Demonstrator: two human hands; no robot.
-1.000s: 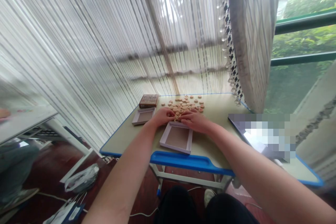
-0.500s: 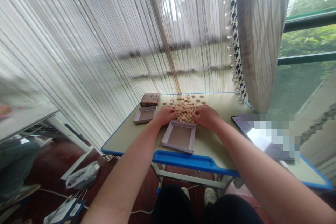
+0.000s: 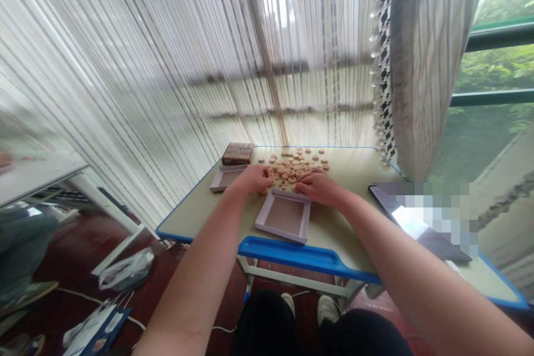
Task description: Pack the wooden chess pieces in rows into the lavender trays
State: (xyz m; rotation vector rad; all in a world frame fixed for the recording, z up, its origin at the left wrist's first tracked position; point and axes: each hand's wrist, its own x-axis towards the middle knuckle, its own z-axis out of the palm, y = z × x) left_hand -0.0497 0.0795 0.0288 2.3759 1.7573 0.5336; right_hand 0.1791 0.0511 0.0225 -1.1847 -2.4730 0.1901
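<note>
Round wooden xiangqi pieces lie in a loose spread on the pale desk. My left hand is at the left edge of the spread, its fingers curled round a piece by the thumb. On the right, my right hand reaches in with its fingers together, their tips on a piece just behind the open box tray; the fingers partly cover it. This shallow lilac-edged box tray sits between my forearms, with its brown inside bare.
A second shallow tray and a printed brown box stand at the back left. A laptop-like dark device, partly blurred out, lies right. The desk has a blue front ledge. Curtains hang behind; another table stands left.
My left hand has shifted slightly left, away from the middle of the pieces. The right hand has moved left toward the tray's back edge. Pieces near the tray have been moved about.
</note>
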